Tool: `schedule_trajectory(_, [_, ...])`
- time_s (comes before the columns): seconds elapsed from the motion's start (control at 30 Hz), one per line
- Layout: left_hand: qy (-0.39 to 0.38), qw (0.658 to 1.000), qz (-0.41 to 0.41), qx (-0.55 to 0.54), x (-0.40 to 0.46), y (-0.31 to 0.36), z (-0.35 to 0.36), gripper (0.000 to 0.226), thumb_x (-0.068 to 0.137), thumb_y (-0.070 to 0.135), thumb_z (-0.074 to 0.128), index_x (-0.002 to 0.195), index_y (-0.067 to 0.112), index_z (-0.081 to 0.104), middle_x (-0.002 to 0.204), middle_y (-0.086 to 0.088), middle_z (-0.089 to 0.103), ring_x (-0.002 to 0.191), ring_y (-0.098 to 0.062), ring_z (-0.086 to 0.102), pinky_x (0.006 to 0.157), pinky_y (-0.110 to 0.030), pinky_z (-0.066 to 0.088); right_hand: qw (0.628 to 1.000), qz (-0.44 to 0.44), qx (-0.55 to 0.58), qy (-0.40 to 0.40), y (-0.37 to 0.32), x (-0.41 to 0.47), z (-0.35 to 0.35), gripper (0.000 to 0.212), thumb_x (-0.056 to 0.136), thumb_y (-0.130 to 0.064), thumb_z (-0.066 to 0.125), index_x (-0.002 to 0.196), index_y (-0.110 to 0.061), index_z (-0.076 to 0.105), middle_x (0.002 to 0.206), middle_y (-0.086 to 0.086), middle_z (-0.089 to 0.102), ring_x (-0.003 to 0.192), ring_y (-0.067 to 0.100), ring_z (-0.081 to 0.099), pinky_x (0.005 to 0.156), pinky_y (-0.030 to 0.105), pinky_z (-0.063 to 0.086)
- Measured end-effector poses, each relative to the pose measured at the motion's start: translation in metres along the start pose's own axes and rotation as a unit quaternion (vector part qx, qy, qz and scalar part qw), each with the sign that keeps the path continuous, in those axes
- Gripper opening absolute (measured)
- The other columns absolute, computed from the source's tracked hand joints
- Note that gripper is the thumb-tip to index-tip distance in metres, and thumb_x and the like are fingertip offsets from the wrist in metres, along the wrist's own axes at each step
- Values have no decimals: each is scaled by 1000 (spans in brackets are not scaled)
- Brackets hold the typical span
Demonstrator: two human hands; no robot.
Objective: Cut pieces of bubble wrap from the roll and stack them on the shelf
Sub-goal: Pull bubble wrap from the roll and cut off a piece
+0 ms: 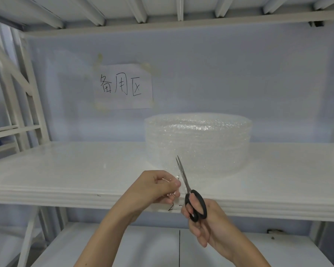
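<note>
Head view: looking at a white shelf unit, two bare hands in front, near to far below.
Hands: 2, both forearms coming up from the bottom edge.
Right hand (204, 222): fingers closed through the black handles of the scissors, thumb in the upper loop.
Scissors (189, 197): 1 pair, blades almost shut, tips pointing up and away, just beside the left hand's fingertips.
Left hand (154, 187): fingers curled, thumb and forefinger pinching a clear edge of bubble wrap at the shelf's front lip.
Loose sheet (176, 178): 1 strip, runs from the roll toward the pinch; blades lie on or in it, cannot tell how far it is cut.
Lower shelf (123, 247): 1 white board below the hands, thin dark line running down it.
Middle shelf (75, 170): 1 white board, holds the roll; small black scribble on its front edge between the hands.
Bubble wrap roll (198, 141): 1, standing on end, right of centre, near the back wall.
Cut pieces stacked: cannot tell any apart from the roll.
Paper sign (123, 86): 1, taped to the back wall left of the roll, three handwritten characters.
Upper shelf (162, 22): 1, underside ribs visible overhead.
</note>
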State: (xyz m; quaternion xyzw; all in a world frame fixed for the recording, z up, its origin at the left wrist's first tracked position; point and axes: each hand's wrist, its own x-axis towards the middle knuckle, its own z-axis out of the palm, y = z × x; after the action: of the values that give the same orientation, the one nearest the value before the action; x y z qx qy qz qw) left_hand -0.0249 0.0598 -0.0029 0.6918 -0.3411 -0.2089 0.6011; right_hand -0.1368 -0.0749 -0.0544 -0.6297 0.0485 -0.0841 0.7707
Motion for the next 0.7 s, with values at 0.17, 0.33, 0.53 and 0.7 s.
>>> schedule_trajectory(0.17, [62, 998, 8, -25, 5, 9, -2, 45, 91, 46, 57, 92, 4, 72, 86, -11, 77, 67, -16, 66, 71, -30, 61, 1000, -2, -5, 7, -1, 0, -2, 40, 71, -49, 70, 59, -13, 57, 71, 11, 49, 35, 13, 44, 27, 19, 36])
schedule_trajectory(0.33, [74, 996, 46, -9, 11, 11, 7, 15, 91, 16, 64, 82, 6, 70, 71, -7, 71, 57, -14, 61, 61, -23, 55, 1000, 1, -9, 10, -3, -2, -2, 42, 74, -49, 72, 59, -13, 57, 71, 10, 49, 34, 14, 44, 27, 19, 36])
schedule_trajectory(0.53, [57, 995, 66, -49, 9, 9, 11, 14, 90, 11, 64, 78, 6, 66, 59, 0, 62, 57, -14, 55, 65, -22, 54, 1000, 2, 3, -4, -13, -5, -4, 42, 75, -48, 64, 64, -9, 52, 64, 3, 55, 34, 15, 45, 27, 20, 37])
schedule_trajectory(0.7, [61, 993, 74, -69, 10, 9, 13, 13, 90, 10, 64, 79, 4, 67, 59, 0, 63, 56, -11, 57, 66, -23, 54, 1000, -13, -23, -7, -17, -1, -2, 47, 74, -54, 71, 59, -12, 55, 68, 7, 53, 36, 15, 45, 28, 20, 37])
